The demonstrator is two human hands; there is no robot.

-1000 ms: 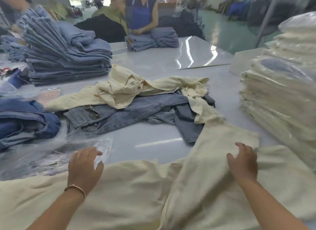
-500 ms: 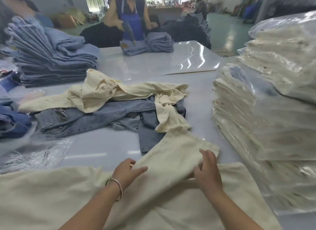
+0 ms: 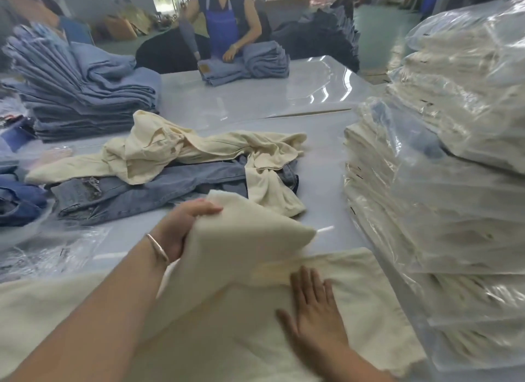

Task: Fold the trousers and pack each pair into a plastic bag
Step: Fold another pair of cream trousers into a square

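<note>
Cream trousers (image 3: 355, 290): left hand (image 3: 181, 228) grips leg, right hand (image 3: 315, 310) flat; bagged stacks (image 3: 443, 211) crowd right.

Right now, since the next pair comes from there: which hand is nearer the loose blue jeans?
Left. The left hand grips the cream trousers just short of the jeans; the right hand presses flat nearer the person.
</note>
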